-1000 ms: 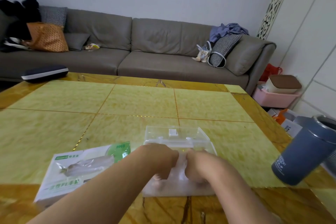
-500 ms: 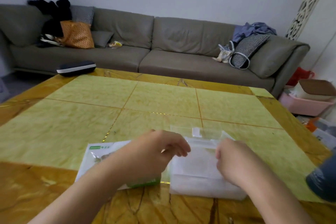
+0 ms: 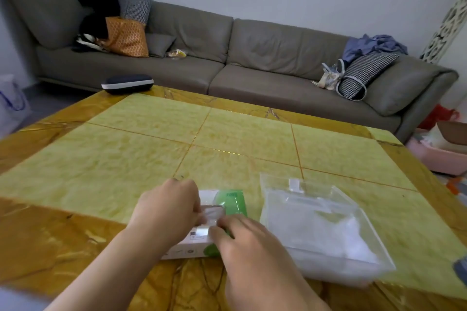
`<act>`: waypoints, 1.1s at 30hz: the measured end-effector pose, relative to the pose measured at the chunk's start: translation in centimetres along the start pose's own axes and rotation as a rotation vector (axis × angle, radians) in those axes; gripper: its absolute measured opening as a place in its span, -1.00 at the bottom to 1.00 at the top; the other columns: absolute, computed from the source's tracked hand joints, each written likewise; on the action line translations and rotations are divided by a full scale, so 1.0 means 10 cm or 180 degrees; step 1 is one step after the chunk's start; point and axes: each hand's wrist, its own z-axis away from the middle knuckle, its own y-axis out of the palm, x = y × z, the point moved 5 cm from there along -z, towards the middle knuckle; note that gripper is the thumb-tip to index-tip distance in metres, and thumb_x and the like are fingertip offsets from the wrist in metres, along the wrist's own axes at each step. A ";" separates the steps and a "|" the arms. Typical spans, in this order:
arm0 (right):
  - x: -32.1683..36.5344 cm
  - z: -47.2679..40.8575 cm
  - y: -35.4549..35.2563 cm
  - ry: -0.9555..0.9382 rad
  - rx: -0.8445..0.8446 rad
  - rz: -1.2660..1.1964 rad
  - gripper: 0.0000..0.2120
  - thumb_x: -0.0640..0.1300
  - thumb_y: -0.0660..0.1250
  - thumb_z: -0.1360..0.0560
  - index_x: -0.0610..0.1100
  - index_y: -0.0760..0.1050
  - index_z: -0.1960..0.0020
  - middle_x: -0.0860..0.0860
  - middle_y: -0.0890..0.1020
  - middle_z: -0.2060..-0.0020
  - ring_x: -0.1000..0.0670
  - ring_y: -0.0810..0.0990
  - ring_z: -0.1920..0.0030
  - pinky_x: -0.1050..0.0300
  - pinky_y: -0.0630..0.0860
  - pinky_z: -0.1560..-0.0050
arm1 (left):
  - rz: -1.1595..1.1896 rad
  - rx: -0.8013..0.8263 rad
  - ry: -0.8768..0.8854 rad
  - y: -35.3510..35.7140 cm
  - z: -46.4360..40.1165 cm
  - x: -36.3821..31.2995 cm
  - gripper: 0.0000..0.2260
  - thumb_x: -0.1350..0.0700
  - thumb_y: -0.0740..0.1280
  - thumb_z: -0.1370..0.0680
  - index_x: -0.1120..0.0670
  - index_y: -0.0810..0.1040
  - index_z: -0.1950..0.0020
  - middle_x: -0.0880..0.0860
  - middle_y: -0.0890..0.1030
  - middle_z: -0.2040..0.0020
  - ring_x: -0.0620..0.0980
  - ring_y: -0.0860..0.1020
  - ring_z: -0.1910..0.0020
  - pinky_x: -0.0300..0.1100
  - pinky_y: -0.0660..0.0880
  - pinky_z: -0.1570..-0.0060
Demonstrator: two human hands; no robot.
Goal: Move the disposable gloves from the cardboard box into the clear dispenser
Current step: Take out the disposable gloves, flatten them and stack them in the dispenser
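Grey sofa (image 3: pixel 252 58) runs along the far wall, with an orange bag (image 3: pixel 126 36), houndstooth cushion (image 3: pixel 364 73) and blue clothes (image 3: pixel 374 44) on it. Yellow-green tiled table (image 3: pixel 151 154) with amber border fills the foreground; dark case (image 3: pixel 127 82) lies at its far-left edge. Clear dispenser (image 3: pixel 321 225) sits on the table at near right, whitish contents inside, lid state unclear. White-and-green cardboard box (image 3: pixel 227 203) lies flat just left of the dispenser, apart from it. Both hands over the box top: left hand (image 3: pixel 166 212) with fingers curled down at the opening, pinching the translucent gloves (image 3: pixel 213 213); right hand (image 3: pixel 242 240) with fingers bent, tips at the same glove wad, apparently gripping it. Contact partly hidden.
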 end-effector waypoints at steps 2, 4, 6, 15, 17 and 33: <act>0.01 -0.02 0.05 0.0016 0.0117 0.0099 -0.45 -0.29 0.28 -0.54 -0.09 0.35 -0.51 -0.04 0.40 -0.40 -0.09 0.31 -0.43 0.01 0.35 -0.40 | 0.0030 -0.0009 0.0092 0.03 -0.02 -0.02 -0.89 -0.05 0.46 -0.54 -0.09 0.65 0.17 -0.13 0.61 0.22 -0.11 0.60 0.27 -0.20 0.52 0.33; 0.00 -0.03 0.06 0.0024 0.0105 0.0139 -0.43 -0.28 0.30 -0.55 -0.10 0.34 -0.54 -0.04 0.39 -0.43 -0.09 0.30 -0.46 -0.01 0.35 -0.44 | 0.0082 -0.0068 0.0177 0.02 -0.02 -0.04 -0.94 -0.03 0.43 -0.56 -0.10 0.66 0.11 -0.13 0.61 0.19 -0.10 0.60 0.22 -0.19 0.52 0.29; 0.00 -0.03 0.06 0.0008 0.0077 0.0123 -0.42 -0.27 0.30 -0.56 -0.09 0.32 -0.57 -0.03 0.38 -0.47 -0.09 0.28 -0.50 -0.01 0.32 -0.49 | 0.0194 -0.0207 0.0232 0.00 -0.01 -0.03 -0.90 -0.05 0.38 -0.57 -0.10 0.62 0.13 -0.13 0.59 0.20 -0.11 0.58 0.23 -0.20 0.51 0.30; 0.00 0.02 0.02 0.0005 -0.0055 0.0047 -0.45 -0.25 0.29 -0.58 -0.05 0.35 -0.55 0.03 0.37 -0.45 -0.05 0.26 -0.49 0.00 0.36 -0.48 | 0.1794 -0.0664 0.0095 -0.16 0.01 0.15 -0.87 0.04 0.37 -0.60 -0.10 0.59 0.15 -0.14 0.65 0.18 -0.13 0.60 0.19 -0.16 0.56 0.18; 0.00 0.01 0.02 0.0005 -0.0044 0.0033 -0.45 -0.25 0.30 -0.57 -0.06 0.35 -0.54 0.03 0.36 -0.44 -0.06 0.25 -0.49 -0.01 0.38 -0.47 | 0.2121 -0.0648 0.0075 -0.16 0.01 0.14 -0.86 0.05 0.37 -0.62 -0.10 0.60 0.14 -0.13 0.66 0.17 -0.12 0.61 0.19 -0.21 0.52 0.19; -0.01 0.03 0.01 0.0099 -0.0016 -0.0077 -0.51 -0.28 0.28 -0.54 -0.04 0.44 -0.46 0.01 0.41 -0.35 -0.10 0.34 -0.39 -0.03 0.43 -0.35 | 0.2153 -0.0712 -0.0319 -0.13 -0.05 0.25 -0.75 0.23 0.32 -0.59 -0.01 0.68 0.22 -0.13 0.68 0.33 -0.24 0.55 0.44 -0.34 0.40 0.42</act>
